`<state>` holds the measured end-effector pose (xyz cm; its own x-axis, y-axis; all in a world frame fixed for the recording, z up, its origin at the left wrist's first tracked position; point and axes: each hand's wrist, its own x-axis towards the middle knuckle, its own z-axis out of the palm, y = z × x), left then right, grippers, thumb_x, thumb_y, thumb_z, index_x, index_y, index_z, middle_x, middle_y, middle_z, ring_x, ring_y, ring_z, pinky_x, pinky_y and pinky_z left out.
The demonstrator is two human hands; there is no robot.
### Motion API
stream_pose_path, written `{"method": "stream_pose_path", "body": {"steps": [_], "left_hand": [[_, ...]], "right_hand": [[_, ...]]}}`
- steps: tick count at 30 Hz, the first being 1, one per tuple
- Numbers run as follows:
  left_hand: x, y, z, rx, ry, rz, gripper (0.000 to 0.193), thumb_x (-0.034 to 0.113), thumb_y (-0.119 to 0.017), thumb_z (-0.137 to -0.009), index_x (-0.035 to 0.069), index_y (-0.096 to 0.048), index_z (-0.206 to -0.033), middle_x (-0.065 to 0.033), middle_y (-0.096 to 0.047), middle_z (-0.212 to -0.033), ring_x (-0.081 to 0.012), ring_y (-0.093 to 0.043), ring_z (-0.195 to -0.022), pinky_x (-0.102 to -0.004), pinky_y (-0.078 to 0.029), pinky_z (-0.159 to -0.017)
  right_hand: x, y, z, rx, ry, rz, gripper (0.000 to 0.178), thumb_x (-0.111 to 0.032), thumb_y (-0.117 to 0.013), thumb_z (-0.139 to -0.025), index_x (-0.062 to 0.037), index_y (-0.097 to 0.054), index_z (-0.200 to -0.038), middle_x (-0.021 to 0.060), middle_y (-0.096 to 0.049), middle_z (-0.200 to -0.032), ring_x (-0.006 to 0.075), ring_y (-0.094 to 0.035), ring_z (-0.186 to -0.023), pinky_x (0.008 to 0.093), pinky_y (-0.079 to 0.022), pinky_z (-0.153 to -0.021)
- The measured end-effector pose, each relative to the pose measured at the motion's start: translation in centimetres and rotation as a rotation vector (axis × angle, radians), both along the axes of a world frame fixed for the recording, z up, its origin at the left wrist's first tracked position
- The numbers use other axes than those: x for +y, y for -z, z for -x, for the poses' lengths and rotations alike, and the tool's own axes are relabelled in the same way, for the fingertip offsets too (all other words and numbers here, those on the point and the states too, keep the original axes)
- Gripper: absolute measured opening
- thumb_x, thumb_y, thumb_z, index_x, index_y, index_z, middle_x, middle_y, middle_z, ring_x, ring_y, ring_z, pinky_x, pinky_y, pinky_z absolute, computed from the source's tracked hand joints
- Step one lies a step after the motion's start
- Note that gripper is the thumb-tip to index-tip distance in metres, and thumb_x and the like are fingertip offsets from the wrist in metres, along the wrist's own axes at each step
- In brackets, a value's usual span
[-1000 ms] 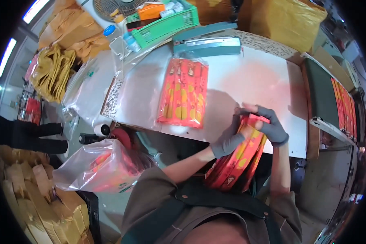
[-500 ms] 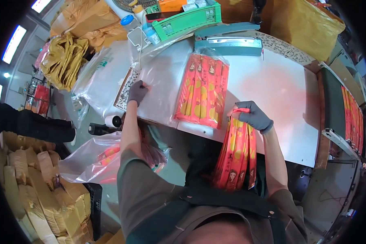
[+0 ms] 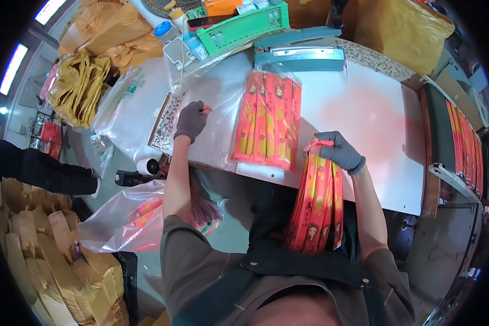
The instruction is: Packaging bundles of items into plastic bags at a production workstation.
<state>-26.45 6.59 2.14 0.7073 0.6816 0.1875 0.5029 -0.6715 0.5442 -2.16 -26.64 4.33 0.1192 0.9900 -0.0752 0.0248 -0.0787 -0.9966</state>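
Note:
My right hand (image 3: 339, 151), in a grey glove with bare fingertips, grips the top end of a bunch of long red packets (image 3: 316, 201) with yellow spots. They hang fanned out in front of the table's near edge. My left hand (image 3: 192, 120), gloved the same way, is over a stack of clear plastic bags (image 3: 216, 130) on the left of the table. Its fingers are curled together; whatever they may hold does not show. Between my hands, a clear bag filled with several red packets (image 3: 269, 117) lies flat on the white table (image 3: 375, 125).
Behind the bagged packets stands a teal bag sealer (image 3: 301, 57), with a green basket (image 3: 244, 27) to its left. More red packets (image 3: 464, 144) stand at the far right. A plastic sack (image 3: 125, 214) hangs below left, above wrapped yellow bundles (image 3: 54, 255).
My left hand has turned and shifted slightly right over the clear bags, its fingers still curled. My right hand keeps hold of the hanging packets. The whole view has shifted a little.

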Motion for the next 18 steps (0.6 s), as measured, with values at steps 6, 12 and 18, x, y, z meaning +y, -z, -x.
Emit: {"method": "stream_pose_path", "body": {"steps": [6, 12, 18], "left_hand": [[-5.3, -0.3, -2.7, -0.32, 0.056, 0.242, 0.018, 0.017, -0.06, -0.085, -0.001, -0.062, -0.087, -0.0066, -0.061, -0.074, -0.0137, -0.053, -0.065, -0.0264, -0.044, -0.061], [-11.2, -0.1, -1.1, -0.256, 0.088, -0.064, 0.062, 0.018, -0.071, -0.068, 0.006, -0.046, -0.123, -0.0155, -0.052, -0.116, -0.0338, -0.051, -0.105, -0.0426, -0.045, -0.086], [-13.9, 2.6, -2.2, -0.146, -0.021, -0.343, 0.036, 0.013, -0.066, -0.071, 0.006, -0.057, -0.106, -0.0128, -0.057, -0.104, -0.0321, -0.056, -0.093, -0.0402, -0.047, -0.076]], "right_hand": [[0.3, -0.4, 0.4, 0.0, 0.004, -0.01, 0.021, -0.016, -0.062, -0.082, 0.0024, -0.066, -0.091, 0.0074, -0.066, -0.086, 0.012, -0.058, -0.082, 0.0261, -0.044, -0.079], [-0.4, 0.6, -0.3, 0.016, 0.04, -0.023, 0.02, -0.016, -0.062, -0.082, 0.002, -0.066, -0.091, 0.0072, -0.066, -0.087, 0.0124, -0.058, -0.083, 0.0266, -0.044, -0.079], [0.1, 0.0, 0.2, 0.024, 0.011, -0.005, 0.02, -0.015, -0.062, -0.082, 0.0017, -0.066, -0.092, 0.0067, -0.066, -0.087, 0.0122, -0.058, -0.083, 0.0264, -0.044, -0.079]]}}
